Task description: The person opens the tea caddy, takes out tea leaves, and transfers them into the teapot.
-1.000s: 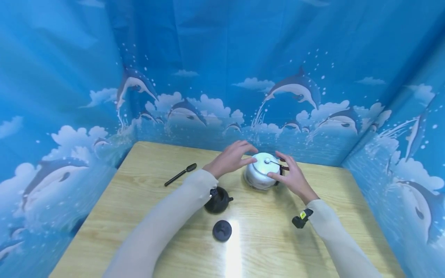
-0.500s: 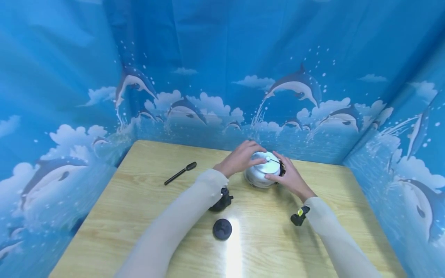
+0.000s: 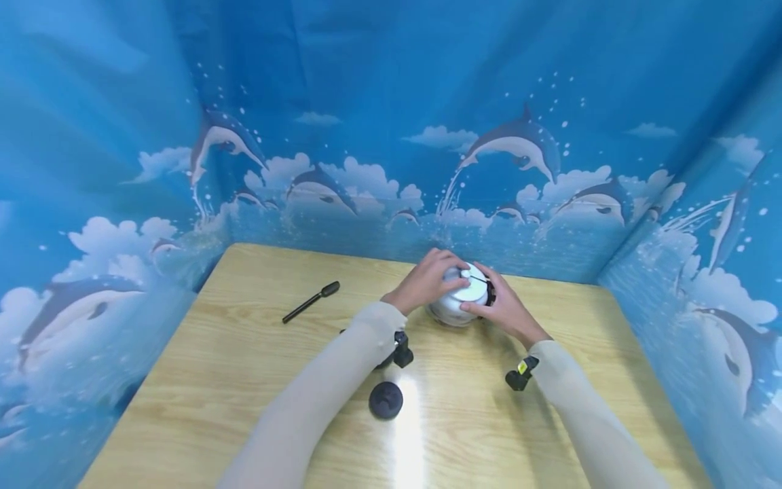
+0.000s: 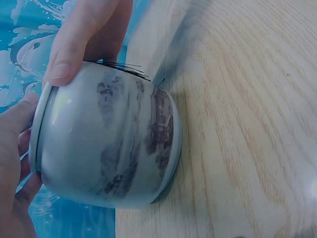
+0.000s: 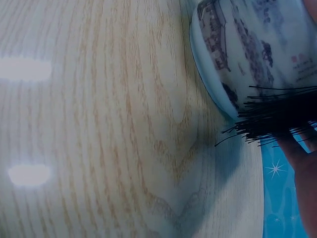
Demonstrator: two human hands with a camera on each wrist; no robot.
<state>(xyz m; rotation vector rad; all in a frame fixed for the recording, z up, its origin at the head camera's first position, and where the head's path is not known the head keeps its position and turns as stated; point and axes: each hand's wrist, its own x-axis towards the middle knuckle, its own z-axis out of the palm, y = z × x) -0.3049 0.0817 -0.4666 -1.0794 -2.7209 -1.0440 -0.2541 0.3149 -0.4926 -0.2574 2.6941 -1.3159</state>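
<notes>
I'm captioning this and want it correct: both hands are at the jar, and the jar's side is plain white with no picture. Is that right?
Not quite: the side of the jar is not plain. The left wrist view shows a dark picture on it. The left hand and right hand are indeed at the jar.

Place: a screened-off booth; home or lab, I can't tell.
Curtain (image 3: 366, 102): blue, dolphin-printed, on three sides of me.
Table (image 3: 464, 421): pale, wood-grained.
</notes>
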